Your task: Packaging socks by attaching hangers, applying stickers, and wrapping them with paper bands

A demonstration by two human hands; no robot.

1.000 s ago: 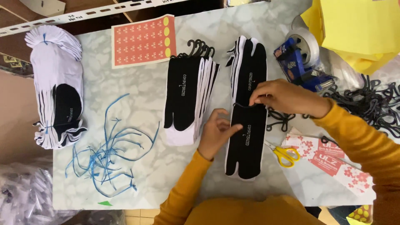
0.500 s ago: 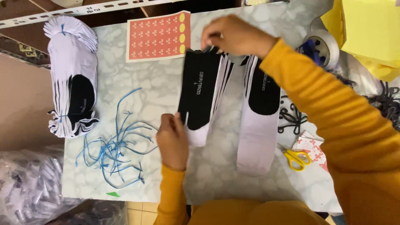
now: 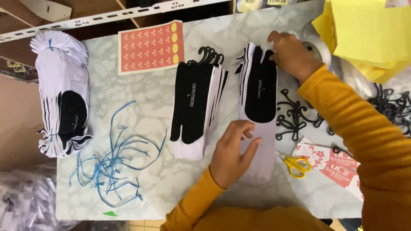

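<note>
the left hand [image 3: 231,154] lies flat and loose, fingers spread, pressing down on the white lower part of a long black-and-white sock [image 3: 259,111] that stretches away from the person across the marbled tabletop [image 3: 141,94]. the right hand [image 3: 291,53] is at the far end of the same sock, fingertips pinched on its top edge; whether it grips anything else there i cannot tell. so the sock runs between the two hands, flat on the tabletop, black panel up.

just to the left of the left hand sits a stack of matching socks [image 3: 195,109], black side up, with black plastic hooks [image 3: 207,54] fanned out at its far end. further left of that is a tangle of blue ties [image 3: 113,160], and well apart at the far left a bundled pile of white socks [image 3: 62,92] tied with blue cord. beyond the stack, away from the person, lies a red sticker sheet [image 3: 150,45] with a column of yellow dots.

to the right of the left hand, under the right forearm, are loose black hangers [image 3: 295,115], yellow-handled scissors [image 3: 295,164] and red-and-white printed cards [image 3: 329,160]. a roll of clear tape [image 3: 319,45] sits just beside the right hand, with yellow bags [image 3: 368,34] beyond it. both sleeves are mustard yellow.
</note>
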